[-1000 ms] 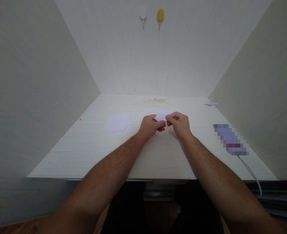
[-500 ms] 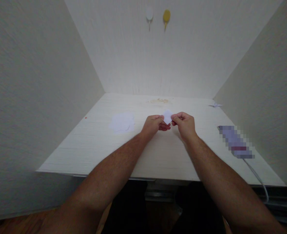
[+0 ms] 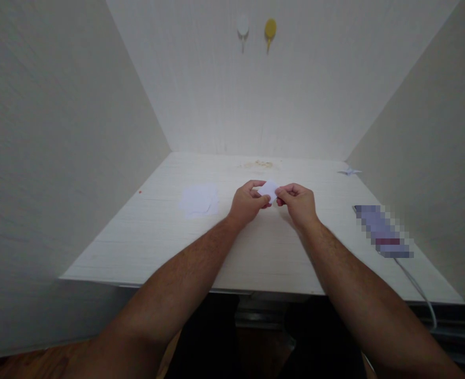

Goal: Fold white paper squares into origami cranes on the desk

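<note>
Paper (image 3: pixel 268 190) is pinched by the fingers (image 3: pixel 263 200) of our left hand (image 3: pixel 247 203) and right hand (image 3: pixel 300 202) over the table (image 3: pixel 264 252), with sheets (image 3: pixel 198 199) lying toward its left edge.

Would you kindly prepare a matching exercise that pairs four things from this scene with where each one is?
Things:
1. Small white paper
2. White sheets
3. Yellow hook
4. Cable

Places:
A. High on the back wall
B. Over the table's front edge, at the right
C. Held between the left hand and the right hand
D. Lying on the table, left of both hands

Right pairs: 1-C, 2-D, 3-A, 4-B
</note>
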Demonstrator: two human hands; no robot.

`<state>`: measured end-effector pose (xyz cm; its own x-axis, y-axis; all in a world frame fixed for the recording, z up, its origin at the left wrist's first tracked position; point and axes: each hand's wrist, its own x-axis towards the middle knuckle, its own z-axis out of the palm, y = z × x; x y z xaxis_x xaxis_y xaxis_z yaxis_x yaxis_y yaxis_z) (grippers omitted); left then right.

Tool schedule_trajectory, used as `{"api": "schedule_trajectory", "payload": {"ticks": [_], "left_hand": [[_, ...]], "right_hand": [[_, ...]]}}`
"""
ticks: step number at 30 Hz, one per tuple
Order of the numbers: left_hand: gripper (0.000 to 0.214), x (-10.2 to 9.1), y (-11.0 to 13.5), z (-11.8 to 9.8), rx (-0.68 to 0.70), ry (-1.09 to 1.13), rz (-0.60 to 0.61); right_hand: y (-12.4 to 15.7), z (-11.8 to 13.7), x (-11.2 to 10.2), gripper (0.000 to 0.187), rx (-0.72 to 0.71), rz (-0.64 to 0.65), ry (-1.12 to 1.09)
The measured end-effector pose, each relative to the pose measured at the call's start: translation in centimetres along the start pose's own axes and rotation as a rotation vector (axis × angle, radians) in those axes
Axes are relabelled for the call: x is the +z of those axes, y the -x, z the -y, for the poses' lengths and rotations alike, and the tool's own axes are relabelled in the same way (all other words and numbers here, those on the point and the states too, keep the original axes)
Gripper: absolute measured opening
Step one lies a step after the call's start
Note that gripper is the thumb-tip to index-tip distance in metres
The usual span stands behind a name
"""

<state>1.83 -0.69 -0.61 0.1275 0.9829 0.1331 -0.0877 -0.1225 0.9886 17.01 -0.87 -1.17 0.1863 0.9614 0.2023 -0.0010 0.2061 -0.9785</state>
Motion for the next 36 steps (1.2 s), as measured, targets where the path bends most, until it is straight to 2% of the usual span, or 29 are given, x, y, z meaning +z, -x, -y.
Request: {"api": "schedule_trajectory", "payload": {"ticks": [7, 15, 24, 36], "left_hand": [[0.038, 0.1, -0.2, 0.3, 0.039, -0.066, -0.034], [0.048, -0.2, -0.5, 1.4, 0.133, -0.139, -0.022], [0.049, -0.4, -0.5, 1.9, 0.208, -0.178, 0.006], [0.047, -0.4, -0.6, 2.0, 0.233, -0.144, 0.02]], "right_hand": [[0.1, 0.1, 0.1, 0.023, 0.001, 0.048, -0.017], [-0.2, 0.0, 0.1, 0.04, -0.074, 0.042, 0.003], [-0.3, -0.3, 0.1, 0.035, -0.135, 0.031, 0.022], [-0.1, 0.1, 0.1, 0.033, -0.139, 0.03, 0.044]]}}
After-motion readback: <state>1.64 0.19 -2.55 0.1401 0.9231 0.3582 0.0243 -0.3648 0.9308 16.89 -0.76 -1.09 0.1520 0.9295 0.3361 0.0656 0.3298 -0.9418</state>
